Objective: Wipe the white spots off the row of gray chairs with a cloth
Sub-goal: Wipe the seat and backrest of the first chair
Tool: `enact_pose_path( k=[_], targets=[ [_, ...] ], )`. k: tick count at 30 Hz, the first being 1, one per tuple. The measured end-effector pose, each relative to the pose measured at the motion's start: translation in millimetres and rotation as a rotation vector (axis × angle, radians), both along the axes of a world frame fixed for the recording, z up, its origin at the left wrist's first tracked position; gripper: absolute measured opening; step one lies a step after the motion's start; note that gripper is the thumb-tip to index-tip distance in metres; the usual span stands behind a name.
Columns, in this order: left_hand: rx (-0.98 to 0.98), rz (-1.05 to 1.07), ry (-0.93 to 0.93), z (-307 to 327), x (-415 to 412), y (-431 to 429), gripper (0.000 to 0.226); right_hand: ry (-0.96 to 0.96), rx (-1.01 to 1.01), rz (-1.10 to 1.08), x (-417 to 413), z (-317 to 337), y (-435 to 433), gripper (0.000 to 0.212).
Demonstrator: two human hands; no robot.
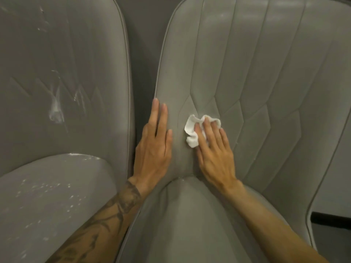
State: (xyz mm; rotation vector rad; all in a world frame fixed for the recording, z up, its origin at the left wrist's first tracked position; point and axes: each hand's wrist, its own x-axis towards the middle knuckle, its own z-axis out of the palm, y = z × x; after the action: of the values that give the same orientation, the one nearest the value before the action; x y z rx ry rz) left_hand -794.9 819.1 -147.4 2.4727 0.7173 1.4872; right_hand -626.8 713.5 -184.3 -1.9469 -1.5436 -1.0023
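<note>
Item: right-hand gray chair [256,76], filling the centre and right of the frame. Padded backrest with stitched seams that run down in parallel lines and bend into angular panels lower down; piped edge along its left side. Seat cushion at lower centre, smooth, with a few faint white flecks where seat meets backrest.

Item: left-hand gray chair [62,76], upper and lower left of the frame, just beside the first with a dark gap between them. Backrest carries white smears and streaks [56,109] at its middle; a white line lies along the seat's back edge, and white spots [43,188] are scattered over the seat at lower left.

Item: white cloth [193,130], crumpled, at frame centre, low on the right-hand chair's backrest.

Item: right hand [214,149], fingers spread flat over the cloth, pressing it to the upholstery.

Item: left hand [153,147], flat and empty, fingers extended, resting on the backrest's left edge; tattooed forearm. The hands are apart.

Room: dark strip at the right edge, lower frame; otherwise indistinct.
</note>
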Motion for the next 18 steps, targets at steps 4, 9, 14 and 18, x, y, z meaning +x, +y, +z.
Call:
enact_pose_path(
  k=[4, 9, 14, 18],
  targets=[
    [0.011, 0.071, 0.038, -30, -10, -13, 0.064, -0.039, 0.158, -0.091, 25, 50, 29, 0.061],
    [0.01, 0.085, 0.058, -52, -15, -20, 0.062, -0.099, -0.013, -0.002, 30, -3, -5, 0.063],
    [0.028, 0.132, 0.059, -63, -16, -24, 0.057, -0.388, -0.237, 0.045, 60, -3, -51, 0.068],
    [0.03, 0.144, 0.047, -67, -13, -20, 0.057, -0.285, 0.022, -0.084, 81, 54, -24, 0.067]
  ],
)
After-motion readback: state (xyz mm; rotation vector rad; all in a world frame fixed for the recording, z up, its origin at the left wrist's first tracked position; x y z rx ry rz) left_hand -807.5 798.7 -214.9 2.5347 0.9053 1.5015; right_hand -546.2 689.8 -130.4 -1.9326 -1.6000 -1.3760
